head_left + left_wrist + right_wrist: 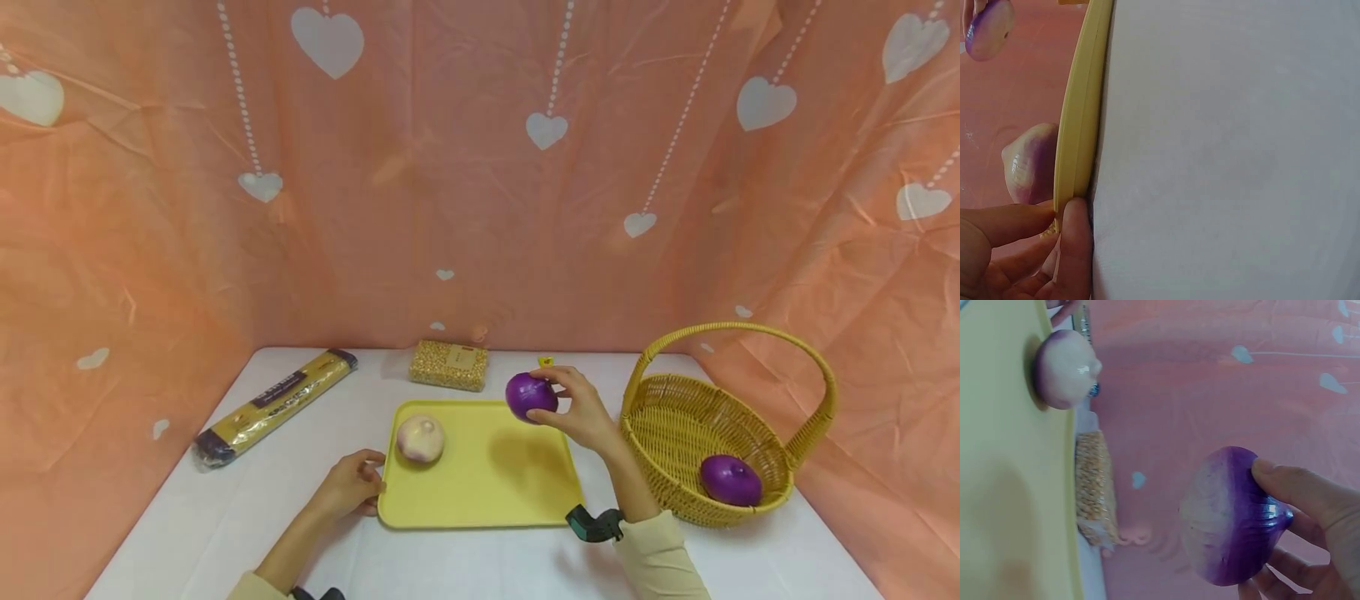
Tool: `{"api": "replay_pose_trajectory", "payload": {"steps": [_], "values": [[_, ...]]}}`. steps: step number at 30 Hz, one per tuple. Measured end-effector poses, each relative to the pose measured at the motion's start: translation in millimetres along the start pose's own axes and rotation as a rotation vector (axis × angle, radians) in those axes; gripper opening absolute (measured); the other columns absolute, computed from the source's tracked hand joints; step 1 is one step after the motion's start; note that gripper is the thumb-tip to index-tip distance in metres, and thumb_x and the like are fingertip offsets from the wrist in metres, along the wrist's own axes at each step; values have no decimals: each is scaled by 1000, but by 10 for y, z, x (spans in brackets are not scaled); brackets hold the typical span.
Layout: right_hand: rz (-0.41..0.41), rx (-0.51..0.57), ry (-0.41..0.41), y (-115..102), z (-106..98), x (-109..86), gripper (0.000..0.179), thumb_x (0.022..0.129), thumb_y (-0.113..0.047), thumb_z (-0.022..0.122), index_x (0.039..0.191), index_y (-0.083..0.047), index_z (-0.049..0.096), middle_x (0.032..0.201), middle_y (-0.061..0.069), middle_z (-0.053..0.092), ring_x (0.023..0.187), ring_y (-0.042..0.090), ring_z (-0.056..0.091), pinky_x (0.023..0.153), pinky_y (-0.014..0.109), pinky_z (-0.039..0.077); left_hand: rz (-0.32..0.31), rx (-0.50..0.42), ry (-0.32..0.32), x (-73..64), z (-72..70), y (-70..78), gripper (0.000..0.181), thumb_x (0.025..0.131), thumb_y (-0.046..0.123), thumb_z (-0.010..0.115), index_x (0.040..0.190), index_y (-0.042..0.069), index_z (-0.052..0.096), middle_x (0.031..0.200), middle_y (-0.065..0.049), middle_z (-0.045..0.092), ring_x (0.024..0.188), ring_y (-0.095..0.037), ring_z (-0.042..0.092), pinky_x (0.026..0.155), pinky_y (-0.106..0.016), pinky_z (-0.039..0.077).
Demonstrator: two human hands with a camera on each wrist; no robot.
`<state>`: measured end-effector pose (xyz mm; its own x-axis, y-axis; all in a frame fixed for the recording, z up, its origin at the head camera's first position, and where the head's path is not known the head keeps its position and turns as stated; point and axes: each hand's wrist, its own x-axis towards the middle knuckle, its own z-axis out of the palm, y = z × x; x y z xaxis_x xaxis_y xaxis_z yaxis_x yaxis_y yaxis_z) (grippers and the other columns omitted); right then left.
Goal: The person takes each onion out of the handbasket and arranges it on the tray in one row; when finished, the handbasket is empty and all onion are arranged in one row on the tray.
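A purple onion [529,397] is held above the right part of the yellow tray [480,492] by my right hand [581,410]. In the right wrist view, thumb and fingers grip the onion [1229,519] round its purple, pointed end; its other half is whitish. At the tray's left edge, my left hand [351,485] pinches the rim, thumb on one side and a finger on the other in the left wrist view. A pale onion with purple patches [421,439] rests on the tray's left part.
On the right stands a wicker basket [675,425] with a tall handle and a purple onion [731,480] inside. Behind the tray lies a bag of yellow grains [448,365]. A long noodle-like packet [277,406] lies at the left. An orange curtain [480,208] surrounds the white table.
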<state>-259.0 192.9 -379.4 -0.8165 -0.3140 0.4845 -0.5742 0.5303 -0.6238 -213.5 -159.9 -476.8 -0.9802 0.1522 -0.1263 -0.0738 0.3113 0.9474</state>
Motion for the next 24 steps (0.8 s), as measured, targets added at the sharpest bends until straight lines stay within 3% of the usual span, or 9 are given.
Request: {"api": "replay_pose_trajectory", "payload": {"steps": [24], "values": [[85, 45, -97, 169, 674, 38, 48, 71, -16, 80, 115, -7, 62, 114, 12, 54, 107, 28, 48, 84, 39, 54, -3, -5, 19, -10, 16, 10, 47, 77, -12, 58, 121, -14, 45, 77, -10, 50, 56, -17, 57, 51, -34, 58]]}}
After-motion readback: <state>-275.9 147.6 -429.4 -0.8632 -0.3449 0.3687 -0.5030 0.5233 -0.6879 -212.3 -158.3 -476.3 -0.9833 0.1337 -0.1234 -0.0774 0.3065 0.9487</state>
